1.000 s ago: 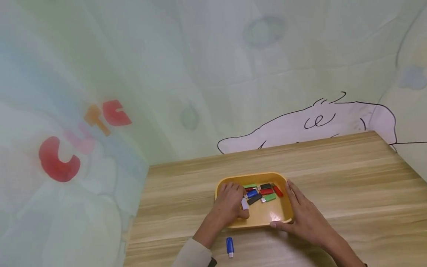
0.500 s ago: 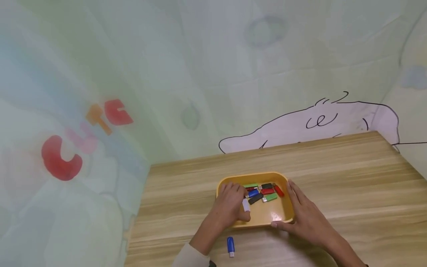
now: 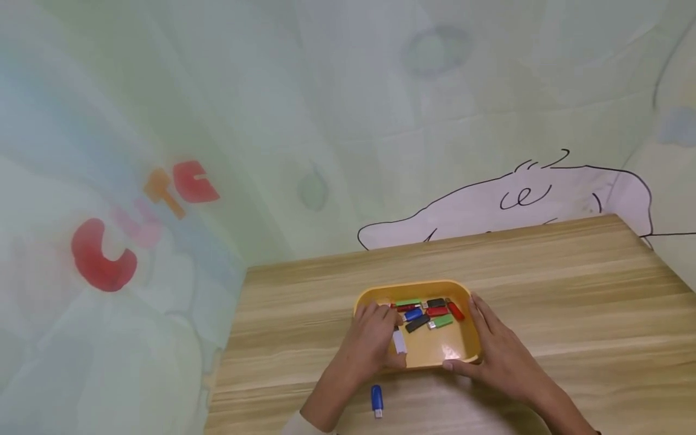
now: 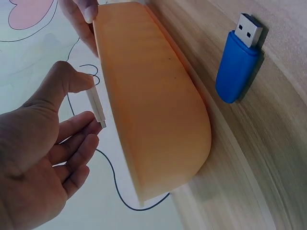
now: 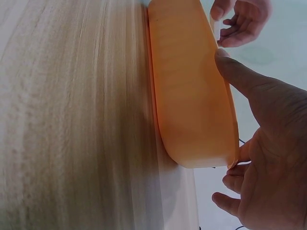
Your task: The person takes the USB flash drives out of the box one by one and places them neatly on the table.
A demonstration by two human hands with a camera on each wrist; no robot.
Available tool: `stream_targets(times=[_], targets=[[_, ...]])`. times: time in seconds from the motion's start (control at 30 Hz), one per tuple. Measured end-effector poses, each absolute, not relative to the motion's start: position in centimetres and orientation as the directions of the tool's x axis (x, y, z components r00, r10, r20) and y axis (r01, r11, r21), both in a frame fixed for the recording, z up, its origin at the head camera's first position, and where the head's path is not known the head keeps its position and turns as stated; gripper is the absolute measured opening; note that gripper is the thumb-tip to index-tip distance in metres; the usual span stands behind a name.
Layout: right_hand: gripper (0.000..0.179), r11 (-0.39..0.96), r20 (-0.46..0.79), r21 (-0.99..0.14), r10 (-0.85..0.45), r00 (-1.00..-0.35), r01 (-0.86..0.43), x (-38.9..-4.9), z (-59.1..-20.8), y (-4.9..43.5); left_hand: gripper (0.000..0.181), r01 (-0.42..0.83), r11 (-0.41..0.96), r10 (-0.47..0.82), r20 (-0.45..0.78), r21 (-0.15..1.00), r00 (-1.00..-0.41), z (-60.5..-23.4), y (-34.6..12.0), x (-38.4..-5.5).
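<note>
Over the left end of a yellow plastic tray (image 3: 435, 353), my left hand (image 3: 365, 344) pinches a white USB stick (image 3: 399, 341) between thumb and fingers. The left wrist view shows that white stick (image 4: 95, 103) above the rim, its metal plug pointing at the fingertips. My right hand (image 3: 502, 356) holds the tray's right end, thumb on the near rim and fingers along the right side. Inside the tray lie several USB sticks, among them a blue one (image 3: 412, 315), a light green one (image 3: 441, 321) and a black one (image 3: 417, 324).
A blue USB stick (image 3: 377, 399) lies on the wooden table (image 3: 293, 338) in front of the tray, its metal plug toward me. Behind the table hangs a pale printed backdrop (image 3: 326, 121) with a line drawing and coloured shapes.
My left hand, with the white USB stick, has shifted slightly toward the tray's near edge, uncovering more of the sticks at the back left. The right hand has kept its hold on the tray.
</note>
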State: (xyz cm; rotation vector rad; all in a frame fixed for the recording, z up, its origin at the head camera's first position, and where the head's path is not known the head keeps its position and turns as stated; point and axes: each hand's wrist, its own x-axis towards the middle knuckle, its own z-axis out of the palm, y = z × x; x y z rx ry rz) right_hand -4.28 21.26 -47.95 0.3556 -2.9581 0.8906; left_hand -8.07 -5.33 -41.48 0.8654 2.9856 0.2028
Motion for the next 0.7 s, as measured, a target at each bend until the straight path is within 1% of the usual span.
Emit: stream_targets(times=[0.3,0.5,0.7], targets=[[0.132,0.801,0.104,-0.550,-0.213,-0.972,-0.234,-4.3,-47.9,21.2,0.054,0.562,0.815,0.562,0.046,0.140,-0.826,-41.0,-6.1,-7.0],[0.132,0.803,0.096,-0.552,-0.206,-0.974,-0.225,-4.2,-47.8,21.2,0.049,0.547,0.822,0.555,-0.009,0.161,-0.832,-40.6,-6.3,-6.3],[0.132,0.802,0.082,-0.556,-0.207,-0.975,-0.218,-4.3,-47.8,21.2,0.047,0.564,0.810,0.572,0.001,0.161,-0.820,-40.7,-6.9,-5.4]])
